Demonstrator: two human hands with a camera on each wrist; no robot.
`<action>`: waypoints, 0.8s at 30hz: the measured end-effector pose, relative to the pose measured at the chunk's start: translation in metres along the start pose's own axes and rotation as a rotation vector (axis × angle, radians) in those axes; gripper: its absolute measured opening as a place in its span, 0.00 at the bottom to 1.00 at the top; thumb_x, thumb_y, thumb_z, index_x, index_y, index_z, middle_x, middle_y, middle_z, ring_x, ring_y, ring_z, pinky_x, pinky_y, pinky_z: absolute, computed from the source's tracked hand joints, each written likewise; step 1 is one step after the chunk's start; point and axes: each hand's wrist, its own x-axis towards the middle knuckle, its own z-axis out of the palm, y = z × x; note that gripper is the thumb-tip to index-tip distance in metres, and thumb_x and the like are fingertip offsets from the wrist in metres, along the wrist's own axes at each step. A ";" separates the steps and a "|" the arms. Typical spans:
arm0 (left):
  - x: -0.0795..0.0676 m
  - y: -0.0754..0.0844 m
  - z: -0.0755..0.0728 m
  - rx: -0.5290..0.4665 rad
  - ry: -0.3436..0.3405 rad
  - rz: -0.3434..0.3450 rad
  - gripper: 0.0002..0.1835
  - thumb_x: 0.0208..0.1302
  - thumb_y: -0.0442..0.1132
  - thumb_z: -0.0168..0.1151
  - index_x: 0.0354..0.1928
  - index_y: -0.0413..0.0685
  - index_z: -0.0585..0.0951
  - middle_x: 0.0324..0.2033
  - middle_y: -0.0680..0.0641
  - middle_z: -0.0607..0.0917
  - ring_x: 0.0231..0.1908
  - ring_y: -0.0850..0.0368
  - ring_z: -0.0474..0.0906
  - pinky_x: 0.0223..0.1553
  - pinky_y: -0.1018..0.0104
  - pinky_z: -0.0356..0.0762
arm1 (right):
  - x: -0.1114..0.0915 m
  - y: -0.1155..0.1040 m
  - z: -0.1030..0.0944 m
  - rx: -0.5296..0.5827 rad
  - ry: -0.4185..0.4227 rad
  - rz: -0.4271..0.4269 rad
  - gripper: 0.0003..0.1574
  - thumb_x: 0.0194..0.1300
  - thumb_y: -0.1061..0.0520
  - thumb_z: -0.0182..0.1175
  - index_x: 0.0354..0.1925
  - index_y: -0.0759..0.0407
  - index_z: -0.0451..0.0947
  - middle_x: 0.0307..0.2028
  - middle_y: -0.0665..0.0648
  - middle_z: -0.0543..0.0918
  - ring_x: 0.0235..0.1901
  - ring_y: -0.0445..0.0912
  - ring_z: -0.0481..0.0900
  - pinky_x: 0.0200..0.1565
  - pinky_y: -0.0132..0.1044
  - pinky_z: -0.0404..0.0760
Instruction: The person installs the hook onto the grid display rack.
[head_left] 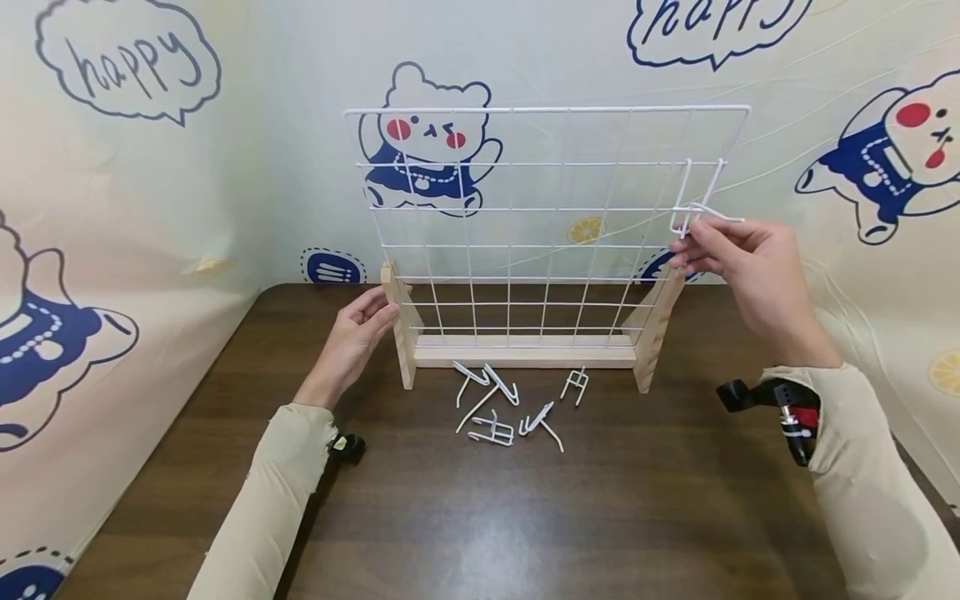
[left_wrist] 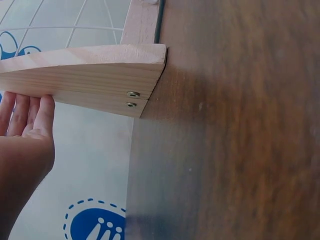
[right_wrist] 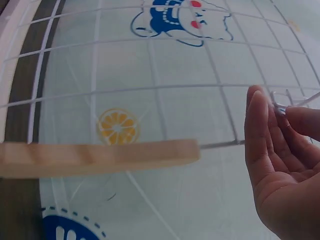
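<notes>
A white wire grid (head_left: 509, 247) stands upright between two wooden side supports joined by a wooden base bar (head_left: 525, 352). My left hand (head_left: 358, 333) grips the left wooden support (head_left: 405, 333) near its top; in the left wrist view its fingers (left_wrist: 46, 117) meet the support's lower edge. At the grid's upper right, my right hand (head_left: 757, 258) pinches a white wire hook (head_left: 696, 204) between thumb and fingers. The hook's two long prongs reach up to a horizontal grid wire, and its arm points right. In the right wrist view, fingers partly hide the hook (right_wrist: 281, 107).
Several loose white hooks lie on the brown table (head_left: 480, 517) before the stand, among them a small one (head_left: 576, 383) at right and a double-pronged one (head_left: 493, 431). A printed cloth (head_left: 285, 167) hangs behind. The right wooden support (head_left: 656, 333) stands below my right hand.
</notes>
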 end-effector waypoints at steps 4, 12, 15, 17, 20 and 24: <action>0.000 -0.001 0.002 0.002 -0.011 0.003 0.24 0.73 0.35 0.58 0.68 0.41 0.70 0.67 0.37 0.72 0.65 0.51 0.70 0.65 0.65 0.70 | -0.013 0.002 -0.004 -0.107 -0.014 -0.005 0.17 0.70 0.64 0.60 0.46 0.81 0.79 0.34 0.64 0.89 0.30 0.48 0.88 0.36 0.35 0.86; 0.001 -0.001 0.001 0.008 -0.002 0.006 0.24 0.73 0.36 0.59 0.68 0.41 0.70 0.68 0.34 0.70 0.65 0.50 0.69 0.66 0.64 0.69 | -0.036 0.002 0.003 -0.279 -0.090 -0.070 0.15 0.72 0.65 0.57 0.44 0.80 0.80 0.33 0.62 0.88 0.29 0.48 0.87 0.33 0.34 0.86; 0.001 -0.001 0.000 0.005 -0.001 0.006 0.24 0.73 0.36 0.58 0.68 0.42 0.70 0.68 0.33 0.68 0.65 0.51 0.70 0.66 0.65 0.69 | -0.040 0.005 0.008 -0.291 -0.113 -0.072 0.13 0.72 0.65 0.57 0.43 0.78 0.81 0.32 0.63 0.87 0.29 0.49 0.86 0.33 0.34 0.86; 0.001 -0.001 0.000 0.000 -0.002 0.011 0.24 0.73 0.35 0.58 0.68 0.41 0.70 0.68 0.31 0.67 0.65 0.51 0.70 0.65 0.66 0.70 | -0.042 0.007 0.010 -0.324 -0.119 -0.063 0.12 0.72 0.64 0.57 0.42 0.76 0.82 0.32 0.63 0.87 0.28 0.49 0.86 0.32 0.34 0.86; 0.000 -0.001 0.000 -0.006 -0.006 0.015 0.24 0.73 0.35 0.58 0.68 0.41 0.70 0.69 0.31 0.67 0.64 0.51 0.70 0.65 0.66 0.70 | -0.045 0.012 0.013 -0.352 -0.119 -0.040 0.12 0.73 0.64 0.57 0.41 0.74 0.82 0.32 0.64 0.87 0.28 0.49 0.86 0.32 0.34 0.86; 0.000 -0.001 0.000 -0.005 -0.004 0.013 0.24 0.73 0.35 0.58 0.68 0.41 0.70 0.68 0.33 0.69 0.64 0.51 0.71 0.64 0.66 0.70 | -0.047 0.017 0.015 -0.388 -0.129 -0.021 0.13 0.73 0.63 0.57 0.42 0.75 0.82 0.32 0.65 0.87 0.29 0.50 0.86 0.32 0.35 0.86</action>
